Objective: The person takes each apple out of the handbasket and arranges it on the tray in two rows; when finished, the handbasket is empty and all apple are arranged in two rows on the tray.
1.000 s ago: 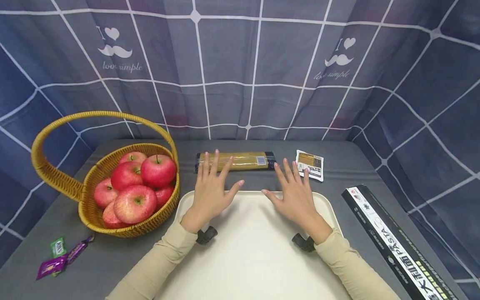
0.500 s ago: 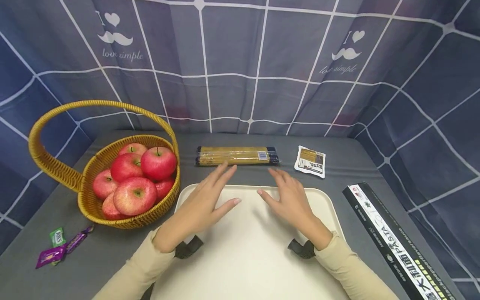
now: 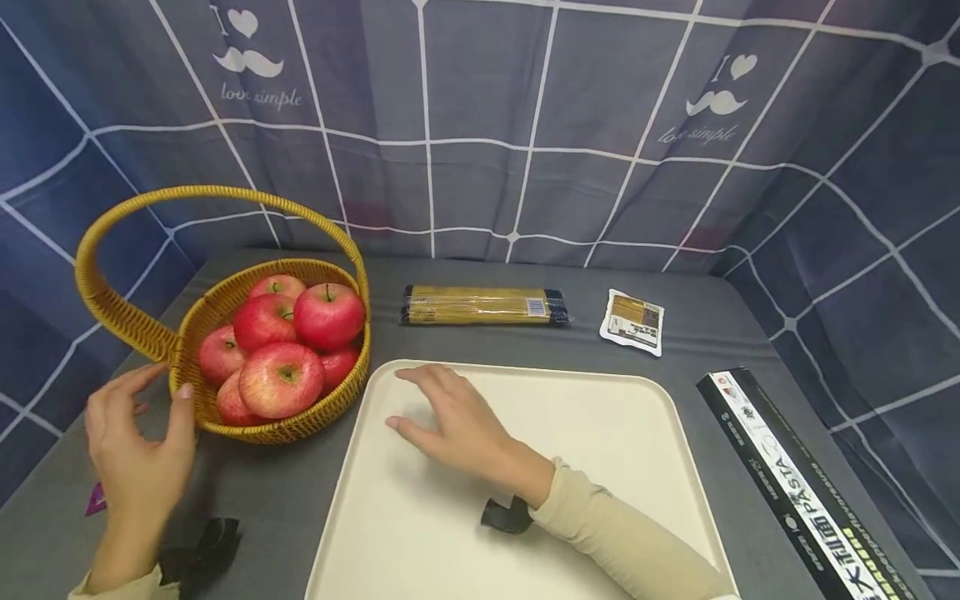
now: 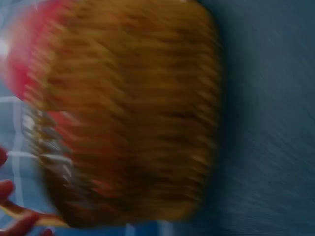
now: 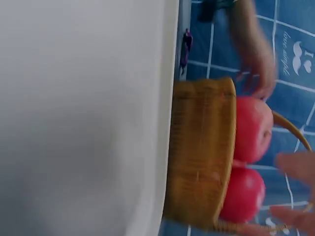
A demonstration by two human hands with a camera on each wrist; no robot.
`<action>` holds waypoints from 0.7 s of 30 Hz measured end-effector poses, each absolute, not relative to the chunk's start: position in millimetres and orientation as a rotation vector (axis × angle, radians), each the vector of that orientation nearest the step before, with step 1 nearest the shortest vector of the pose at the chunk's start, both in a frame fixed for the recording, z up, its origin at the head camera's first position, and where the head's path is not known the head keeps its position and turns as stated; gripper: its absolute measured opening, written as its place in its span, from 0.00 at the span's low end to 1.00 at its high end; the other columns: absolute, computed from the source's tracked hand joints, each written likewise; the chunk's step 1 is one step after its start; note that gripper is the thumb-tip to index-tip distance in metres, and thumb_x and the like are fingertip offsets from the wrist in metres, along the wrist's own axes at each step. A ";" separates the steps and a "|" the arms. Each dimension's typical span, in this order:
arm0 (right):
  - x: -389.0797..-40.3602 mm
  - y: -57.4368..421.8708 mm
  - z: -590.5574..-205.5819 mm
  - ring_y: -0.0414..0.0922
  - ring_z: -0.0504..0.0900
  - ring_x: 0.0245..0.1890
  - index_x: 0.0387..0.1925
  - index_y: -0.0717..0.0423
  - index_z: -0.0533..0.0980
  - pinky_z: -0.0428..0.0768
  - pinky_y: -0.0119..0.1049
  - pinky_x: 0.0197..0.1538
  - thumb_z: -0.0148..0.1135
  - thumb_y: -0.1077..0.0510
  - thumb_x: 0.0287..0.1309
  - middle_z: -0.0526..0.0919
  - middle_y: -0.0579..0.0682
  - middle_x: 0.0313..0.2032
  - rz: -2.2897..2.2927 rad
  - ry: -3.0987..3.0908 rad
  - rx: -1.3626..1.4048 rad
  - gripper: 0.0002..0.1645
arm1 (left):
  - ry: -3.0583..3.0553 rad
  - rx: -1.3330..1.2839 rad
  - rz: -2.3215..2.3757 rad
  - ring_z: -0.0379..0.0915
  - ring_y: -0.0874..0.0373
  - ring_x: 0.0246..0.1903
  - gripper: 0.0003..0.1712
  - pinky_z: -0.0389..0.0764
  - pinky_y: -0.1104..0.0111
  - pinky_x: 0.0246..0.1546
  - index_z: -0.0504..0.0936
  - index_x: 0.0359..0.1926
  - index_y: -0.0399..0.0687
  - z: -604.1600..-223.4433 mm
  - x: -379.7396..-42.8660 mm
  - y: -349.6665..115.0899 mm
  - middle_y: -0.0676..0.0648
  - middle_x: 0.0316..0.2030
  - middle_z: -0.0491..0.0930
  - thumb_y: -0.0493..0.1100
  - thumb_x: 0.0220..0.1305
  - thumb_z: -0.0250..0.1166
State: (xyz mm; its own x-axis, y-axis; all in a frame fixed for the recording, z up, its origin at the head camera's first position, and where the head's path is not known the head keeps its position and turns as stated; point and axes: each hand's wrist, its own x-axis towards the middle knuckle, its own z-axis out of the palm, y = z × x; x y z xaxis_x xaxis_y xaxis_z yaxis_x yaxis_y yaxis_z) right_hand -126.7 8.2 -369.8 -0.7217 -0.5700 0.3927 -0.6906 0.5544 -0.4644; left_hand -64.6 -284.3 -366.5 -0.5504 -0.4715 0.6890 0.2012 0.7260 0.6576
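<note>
A yellow wicker basket full of red apples stands on the left, its tall handle arching up. At the basket's near left side is my left hand, thumb and fingers spread apart, fingertips close to the foot of the handle. Whether they touch the wicker I cannot tell. Above the cream tray my right hand reaches leftward with loosely bent fingers, holding nothing. The left wrist view shows the basket wall blurred. In the right wrist view, apples rise over the rim.
Behind the tray lies a clear-wrapped pack of yellow noodles. A small white-edged pouch is to its right. A long black pasta box lies along the right side. A purple candy wrapper shows partly behind my left hand.
My left hand has swung left from over the tray to the basket's side. My right hand has moved left above the tray. The view has shifted slightly; the basket stays put.
</note>
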 end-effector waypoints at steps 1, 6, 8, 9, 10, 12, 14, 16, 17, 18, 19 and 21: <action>-125.8 -1.9 -370.3 0.37 0.70 0.56 0.58 0.45 0.66 0.69 0.34 0.57 0.56 0.41 0.55 0.72 0.42 0.53 0.953 -2.571 1.107 0.30 | -2.038 0.248 -0.913 0.56 0.78 0.50 0.23 0.56 0.83 0.46 0.74 0.53 0.37 -376.5 -65.6 -290.9 0.67 0.51 0.66 0.38 0.54 0.61; -121.6 -54.5 -376.8 0.36 0.66 0.57 0.60 0.42 0.64 0.68 0.31 0.57 0.59 0.40 0.53 0.68 0.41 0.56 1.165 -2.446 1.127 0.33 | -2.228 0.433 -1.139 0.52 0.67 0.59 0.29 0.56 0.77 0.55 0.65 0.63 0.51 -405.5 -68.7 -300.9 0.44 0.60 0.60 0.41 0.60 0.57; -123.1 -76.1 -379.0 0.37 0.66 0.58 0.60 0.41 0.64 0.67 0.31 0.57 0.61 0.39 0.50 0.67 0.43 0.57 1.167 -2.383 1.059 0.36 | -2.246 0.452 -1.194 0.51 0.61 0.62 0.29 0.53 0.71 0.62 0.62 0.65 0.51 -406.8 -70.0 -302.1 0.41 0.62 0.59 0.43 0.62 0.55; -124.5 -86.5 -379.7 0.37 0.65 0.57 0.59 0.42 0.64 0.67 0.32 0.57 0.63 0.39 0.47 0.68 0.44 0.56 1.162 -2.356 1.020 0.37 | -2.256 0.446 -1.207 0.50 0.57 0.64 0.30 0.50 0.67 0.64 0.60 0.65 0.50 -406.4 -70.9 -302.7 0.39 0.62 0.58 0.44 0.62 0.54; -126.3 -96.1 -380.3 0.37 0.65 0.57 0.59 0.42 0.65 0.67 0.32 0.57 0.64 0.38 0.45 0.67 0.44 0.56 1.136 -2.337 0.981 0.39 | -2.266 0.431 -1.220 0.49 0.54 0.65 0.30 0.48 0.63 0.66 0.59 0.66 0.48 -405.8 -71.9 -303.2 0.38 0.63 0.58 0.44 0.63 0.54; -129.3 -113.3 -379.8 0.37 0.64 0.57 0.59 0.42 0.64 0.66 0.32 0.57 0.66 0.36 0.41 0.66 0.45 0.56 1.098 -2.327 0.936 0.42 | -2.291 0.405 -1.250 0.46 0.49 0.67 0.31 0.44 0.55 0.67 0.56 0.67 0.46 -404.5 -73.3 -303.9 0.36 0.65 0.55 0.44 0.64 0.52; -131.5 -127.4 -378.4 0.37 0.63 0.57 0.58 0.43 0.65 0.66 0.32 0.57 0.66 0.34 0.40 0.66 0.45 0.56 1.060 -2.322 0.918 0.43 | -2.305 0.403 -1.267 0.45 0.49 0.67 0.31 0.43 0.52 0.67 0.54 0.67 0.47 -402.8 -73.8 -304.3 0.37 0.66 0.54 0.45 0.64 0.51; -132.8 -137.8 -376.6 0.38 0.64 0.57 0.58 0.43 0.66 0.65 0.31 0.58 0.65 0.34 0.40 0.66 0.45 0.56 1.033 -2.310 0.918 0.42 | -2.306 0.423 -1.256 0.50 0.52 0.64 0.31 0.48 0.56 0.66 0.55 0.67 0.49 -402.0 -73.8 -304.5 0.39 0.65 0.56 0.45 0.64 0.51; -133.2 -141.1 -375.3 0.38 0.64 0.56 0.57 0.43 0.67 0.64 0.31 0.58 0.65 0.35 0.41 0.67 0.44 0.56 1.045 -2.300 0.929 0.40 | -2.301 0.432 -1.254 0.50 0.54 0.64 0.30 0.49 0.57 0.65 0.56 0.67 0.51 -401.8 -73.4 -304.7 0.40 0.65 0.57 0.46 0.64 0.51; -133.4 -142.7 -374.3 0.38 0.64 0.56 0.56 0.43 0.68 0.64 0.30 0.58 0.65 0.36 0.42 0.67 0.44 0.56 1.063 -2.288 0.944 0.39 | -2.293 0.439 -1.252 0.51 0.55 0.63 0.30 0.50 0.59 0.65 0.56 0.66 0.51 -401.8 -73.0 -305.0 0.40 0.65 0.58 0.45 0.64 0.51; -133.7 -142.8 -373.4 0.39 0.65 0.56 0.56 0.44 0.69 0.64 0.29 0.58 0.66 0.37 0.42 0.68 0.44 0.55 1.096 -2.268 0.964 0.37 | -2.286 0.446 -1.250 0.52 0.56 0.62 0.30 0.50 0.60 0.65 0.57 0.66 0.51 -401.9 -72.3 -305.4 0.40 0.64 0.58 0.45 0.64 0.52; -134.5 -138.1 -371.7 0.38 0.65 0.56 0.54 0.44 0.70 0.64 0.28 0.57 0.68 0.40 0.41 0.69 0.45 0.55 1.175 -2.226 1.004 0.36 | -2.275 0.453 -1.248 0.53 0.57 0.61 0.29 0.51 0.62 0.64 0.58 0.66 0.51 -403.2 -71.4 -306.5 0.40 0.64 0.59 0.45 0.64 0.52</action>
State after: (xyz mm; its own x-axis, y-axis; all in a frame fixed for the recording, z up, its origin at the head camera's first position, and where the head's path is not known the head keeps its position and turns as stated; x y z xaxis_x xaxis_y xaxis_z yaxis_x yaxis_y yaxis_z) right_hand -134.5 -138.1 -371.7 -0.6462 -0.3990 0.6506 -0.7623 0.3795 -0.5244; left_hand -71.4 -306.5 -403.2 -0.8185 -0.5087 0.2671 -0.0483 0.5242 0.8502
